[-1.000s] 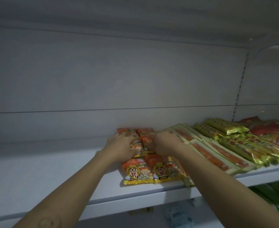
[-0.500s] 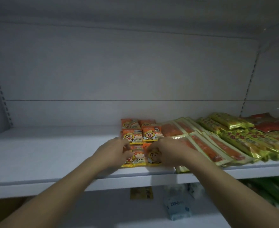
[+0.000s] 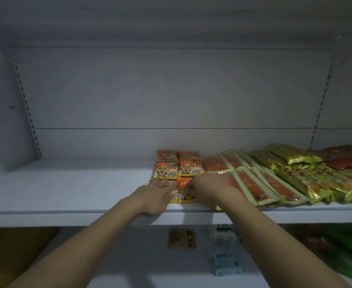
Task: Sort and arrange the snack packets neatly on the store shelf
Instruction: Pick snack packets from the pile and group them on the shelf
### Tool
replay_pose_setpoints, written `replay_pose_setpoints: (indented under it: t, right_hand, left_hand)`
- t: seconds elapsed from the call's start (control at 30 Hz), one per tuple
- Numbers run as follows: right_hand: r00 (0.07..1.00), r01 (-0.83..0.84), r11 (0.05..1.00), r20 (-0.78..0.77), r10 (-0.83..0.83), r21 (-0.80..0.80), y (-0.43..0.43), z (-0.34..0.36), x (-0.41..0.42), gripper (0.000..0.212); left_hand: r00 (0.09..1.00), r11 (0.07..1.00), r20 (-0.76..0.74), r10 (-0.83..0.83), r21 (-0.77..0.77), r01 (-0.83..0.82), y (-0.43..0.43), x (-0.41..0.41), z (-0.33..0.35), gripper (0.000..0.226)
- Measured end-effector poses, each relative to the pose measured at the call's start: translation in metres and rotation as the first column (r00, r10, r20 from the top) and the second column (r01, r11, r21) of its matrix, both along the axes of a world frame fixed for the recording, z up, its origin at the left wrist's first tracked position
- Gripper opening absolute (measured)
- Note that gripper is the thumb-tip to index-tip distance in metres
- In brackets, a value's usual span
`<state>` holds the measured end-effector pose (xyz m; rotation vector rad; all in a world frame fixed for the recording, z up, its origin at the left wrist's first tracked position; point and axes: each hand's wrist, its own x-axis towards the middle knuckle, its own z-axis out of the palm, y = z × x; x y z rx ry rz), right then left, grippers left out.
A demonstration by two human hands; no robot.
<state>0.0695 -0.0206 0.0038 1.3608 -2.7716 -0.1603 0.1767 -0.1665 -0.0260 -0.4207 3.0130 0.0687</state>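
At the shelf lip [image 3: 67, 213], left hand [image 3: 156, 194] flat on one cartoon-face packet [image 3: 173, 195], right hand [image 3: 210, 189] pinching the neighbouring packet [image 3: 186, 193] — a forward tug could drop both.

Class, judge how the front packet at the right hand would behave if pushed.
The front packet looks glossy, so it probably slides easily on the smooth shelf. Small and thin, it is likely light and floppy.

front-left packet [image 3: 174, 196]: under left hand [image 3: 154, 193] | right hand [image 3: 208, 188] grip: hidden | red packets [image 3: 349, 161]: cut at edge
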Motion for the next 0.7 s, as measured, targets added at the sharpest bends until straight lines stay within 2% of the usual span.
replay_pose_setpoints:
  t: [0.23, 0.47, 0.7]
  right_hand:
    - [0.999, -0.028, 0.993, -0.028, 0.025, -0.116, 0.011, -0.005, 0.011, 0.041]
    - [0.998, 0.021, 0.961, -0.046, -0.035, -0.276, 0.025, -0.008, 0.022, 0.038]
    - [0.993, 0.085, 0.942, -0.052, -0.107, -0.324, 0.041, -0.007, 0.021, 0.040]
  left_hand:
    - [0.991, 0.998, -0.120, 0.051, 0.045, -0.046, 0.000, 0.002, 0.002, 0.050]
    - [0.952, 1.000, -0.306, 0.002, 0.020, 0.004, 0.016, 0.008, 0.005, 0.045]
    - [0.936, 0.996, -0.341, -0.091, -0.045, 0.080, 0.027, 0.011, 0.007, 0.048]
